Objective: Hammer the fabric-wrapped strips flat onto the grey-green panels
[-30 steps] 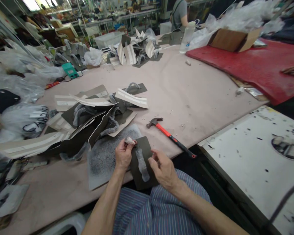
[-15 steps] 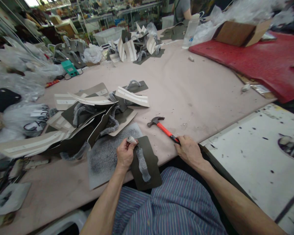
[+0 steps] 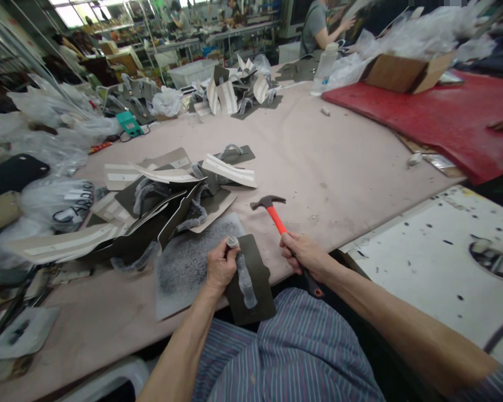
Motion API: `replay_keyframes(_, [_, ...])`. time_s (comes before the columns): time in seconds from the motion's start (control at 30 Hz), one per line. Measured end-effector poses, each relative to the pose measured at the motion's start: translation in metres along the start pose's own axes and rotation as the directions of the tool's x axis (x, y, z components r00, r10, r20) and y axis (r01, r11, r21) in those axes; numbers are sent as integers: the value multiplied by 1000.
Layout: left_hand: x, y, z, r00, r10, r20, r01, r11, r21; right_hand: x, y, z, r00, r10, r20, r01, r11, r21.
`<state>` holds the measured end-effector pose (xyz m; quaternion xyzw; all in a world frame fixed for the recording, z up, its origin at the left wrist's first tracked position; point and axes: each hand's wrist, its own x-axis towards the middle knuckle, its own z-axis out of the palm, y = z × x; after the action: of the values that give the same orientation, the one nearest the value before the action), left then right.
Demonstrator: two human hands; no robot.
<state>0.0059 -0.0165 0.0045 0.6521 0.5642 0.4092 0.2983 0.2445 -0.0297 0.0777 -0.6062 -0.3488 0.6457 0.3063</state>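
My left hand (image 3: 222, 263) is closed around a small pale cylindrical tool (image 3: 232, 242), held upright at the top edge of a dark olive panel (image 3: 260, 279). A plastic-wrapped handle (image 3: 246, 285) runs along that panel, which overhangs the table edge above my lap. Under my left forearm and beside the panel lies a speckled grey slab (image 3: 180, 268). My right hand (image 3: 304, 255) grips the orange and black handle of a claw hammer (image 3: 278, 218), its head raised just over the table and pointing up and left.
A pile of olive and cream panels (image 3: 167, 195) lies left of the slab. Farther back stand more panels (image 3: 226, 95), a clear bottle (image 3: 324, 70) and a cardboard box (image 3: 396, 72) on a red sheet (image 3: 436, 111). A person (image 3: 316, 28) is behind the table.
My right hand has closed around the hammer and lifted it from the table, moving left. The small tool in my left hand has gone from tilted to upright.
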Motion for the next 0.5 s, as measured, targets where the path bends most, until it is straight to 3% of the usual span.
replay_keyframes(0.07, [0, 1, -1, 1000, 28, 4, -28, 999, 23, -18, -9, 4, 963, -256, -85, 237, 953, -187])
replay_keyframes(0.13, [0, 2, 0, 999, 43, 6, -43, 999, 31, -34, -12, 3, 850, -519, -93, 421, 774, -472])
replay_keyframes(0.17, [0, 2, 0, 999, 49, 8, -49, 998, 40, -40, -12, 2, 797, -602, -54, 453, 654, -605])
replay_keyframes(0.2, [-1, 1, 0, 999, 52, 9, -53, 997, 56, -44, -12, -1, 769, -639, 8, 452, 535, -714])
replay_keyframes(0.27, [-1, 0, 0, 998, 56, 12, -57, 994, 94, -50, -13, -6, 783, -604, 148, 417, 334, -845])
replay_keyframes(0.33, [-2, -1, 0, 998, 58, 17, -59, 992, 111, -55, -24, -10, 787, -566, 245, 421, 202, -885])
replay_keyframes(0.4, [-2, -1, 0, 998, 60, 22, -62, 992, 106, -64, -42, -11, 712, -652, 259, 460, 155, -874])
replay_keyframes(0.5, [-2, 1, 0, 998, 58, 17, -59, 994, 94, -80, -64, -4, 501, -863, 59, 534, 255, -806])
